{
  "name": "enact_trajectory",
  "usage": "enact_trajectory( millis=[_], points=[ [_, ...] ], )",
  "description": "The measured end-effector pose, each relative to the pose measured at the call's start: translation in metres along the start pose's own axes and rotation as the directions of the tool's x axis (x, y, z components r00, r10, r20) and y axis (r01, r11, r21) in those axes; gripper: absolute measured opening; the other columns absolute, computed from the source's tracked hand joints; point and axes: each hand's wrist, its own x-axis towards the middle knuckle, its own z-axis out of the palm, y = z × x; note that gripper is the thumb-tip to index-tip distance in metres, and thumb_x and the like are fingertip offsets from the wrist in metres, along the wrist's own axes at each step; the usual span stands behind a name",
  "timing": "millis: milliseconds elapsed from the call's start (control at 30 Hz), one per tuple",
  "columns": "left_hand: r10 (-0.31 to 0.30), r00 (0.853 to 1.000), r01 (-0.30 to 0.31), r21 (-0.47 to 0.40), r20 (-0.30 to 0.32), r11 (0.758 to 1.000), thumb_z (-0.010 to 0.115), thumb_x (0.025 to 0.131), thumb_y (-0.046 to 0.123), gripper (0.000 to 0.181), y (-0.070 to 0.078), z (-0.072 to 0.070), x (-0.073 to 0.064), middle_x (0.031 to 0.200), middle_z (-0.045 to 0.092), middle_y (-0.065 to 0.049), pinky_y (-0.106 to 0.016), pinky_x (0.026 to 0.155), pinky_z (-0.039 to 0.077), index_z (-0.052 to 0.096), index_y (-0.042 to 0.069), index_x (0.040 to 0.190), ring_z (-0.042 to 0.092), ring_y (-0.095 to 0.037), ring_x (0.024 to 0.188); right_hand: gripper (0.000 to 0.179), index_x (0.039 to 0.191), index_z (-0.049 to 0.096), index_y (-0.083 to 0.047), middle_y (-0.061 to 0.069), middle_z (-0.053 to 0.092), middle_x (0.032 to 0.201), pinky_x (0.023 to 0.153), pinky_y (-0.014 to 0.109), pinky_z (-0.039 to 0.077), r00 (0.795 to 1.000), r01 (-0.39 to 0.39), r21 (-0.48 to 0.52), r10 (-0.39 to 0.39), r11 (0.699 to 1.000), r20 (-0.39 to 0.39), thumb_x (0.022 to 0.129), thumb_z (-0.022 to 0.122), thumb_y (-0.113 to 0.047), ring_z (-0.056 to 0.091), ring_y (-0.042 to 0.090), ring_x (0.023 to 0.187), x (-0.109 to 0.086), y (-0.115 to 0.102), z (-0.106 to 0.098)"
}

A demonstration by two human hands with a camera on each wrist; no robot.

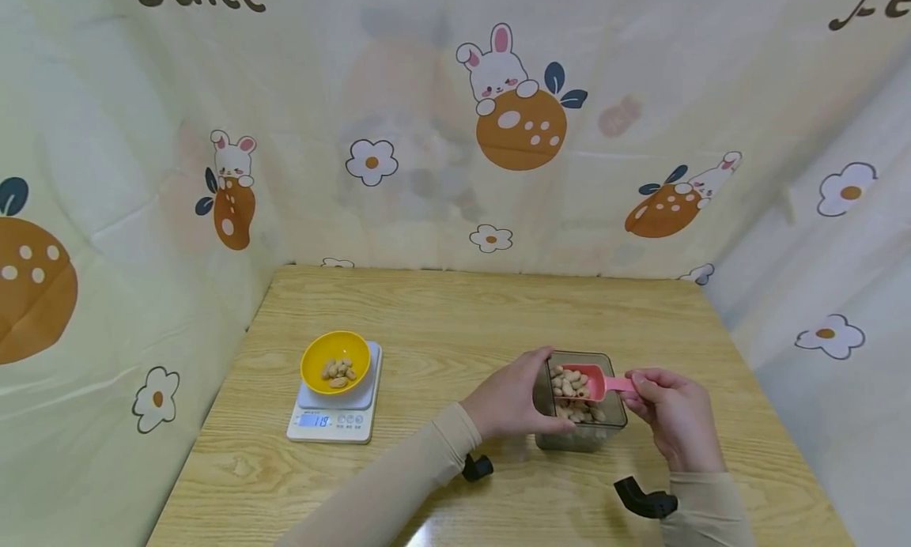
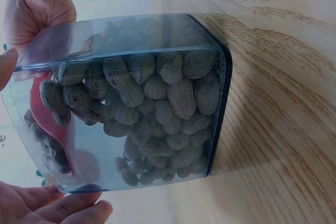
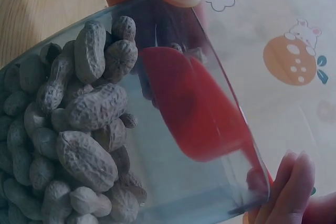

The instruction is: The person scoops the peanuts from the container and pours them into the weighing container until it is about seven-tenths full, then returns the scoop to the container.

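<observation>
A clear, grey-tinted square container (image 1: 580, 438) stands on the right half of the table, with many unshelled peanuts (image 2: 168, 108) inside. My left hand (image 1: 508, 397) grips its rim, thumb at the near side and fingers at the far side. My right hand (image 1: 672, 413) pinches the handle of a red scoop (image 1: 596, 382). Peanuts fill the scoop, whose bowl sits in the top of the container, above the heap. In the right wrist view the scoop (image 3: 199, 108) shows through the container wall.
On the left of the table a white kitchen scale (image 1: 334, 426) carries a yellow bowl (image 1: 313, 357) with several peanuts in it. Its display reads about 119. A printed curtain (image 1: 427, 96) hangs behind the table and along both sides.
</observation>
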Motion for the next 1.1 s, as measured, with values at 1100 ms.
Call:
enact_trajectory(
  millis=[1100],
  points=[
    [0.069,0.998,-0.069,0.112,-0.001,0.991,0.067,0.087,0.083,0.121,-0.002,-0.006,-0.008,0.179,0.029,-0.002,-0.045,0.130,0.038,0.012,0.021,0.175,0.036,-0.028,0.163,0.038,0.089,0.081,-0.023,-0.010,0.076,0.095,0.070,0.014,0.060,0.991,-0.068,0.088,0.057,0.994,0.121,0.112,0.054,-0.010,0.067,0.001,0.072,-0.004,-0.006,-0.007]
  ],
)
